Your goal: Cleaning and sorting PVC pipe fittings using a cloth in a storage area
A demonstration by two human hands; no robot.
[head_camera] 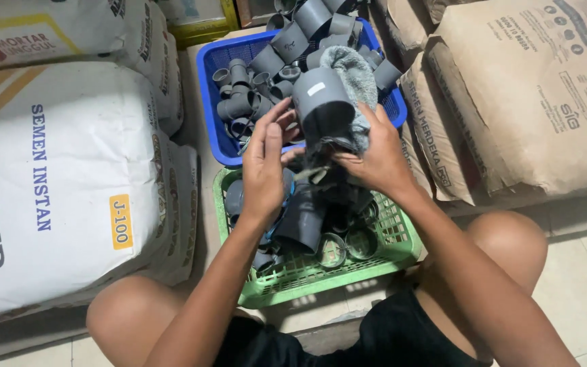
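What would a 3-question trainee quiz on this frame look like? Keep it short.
1. True or false: the grey pipe fitting is held over the baskets.
2. Which basket lies nearer the person: A blue, B green?
3. What is pressed against the fitting by the right hand?

Key:
1. True; the left hand touches it too.
2. B, the green basket; the blue basket is beyond it.
3. A grey cloth.

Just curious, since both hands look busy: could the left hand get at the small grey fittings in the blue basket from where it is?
Probably yes. The left hand hovers at the blue basket rim, and the small grey fittings lie uncovered just beyond its fingertips; nothing blocks the way.
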